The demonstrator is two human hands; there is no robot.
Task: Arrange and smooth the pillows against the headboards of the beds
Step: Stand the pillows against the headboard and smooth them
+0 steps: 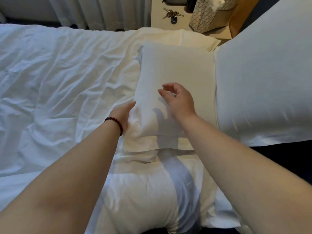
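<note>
Now: left hand (124, 114) against middle pillow (177, 68) left edge, fingers hidden, grip unclear; right hand (180, 100) loosely curled above it, empty.

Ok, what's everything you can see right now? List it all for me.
flat pillow: one, white, centre of the bed
large pillow: one, white, right
near pillow: one, white, bottom centre
duvet: one, white, rumpled, left
curtain: one, pale grey, top
bedside table: one, white, top centre
keys: one bunch, metal, on the table
tissue box: one, patterned, right of keys
bracelet: one, dark red, left wrist
left hand: one, at flat pillow's left edge, fingers hidden
right hand: one, above flat pillow, loosely curled, empty
</note>
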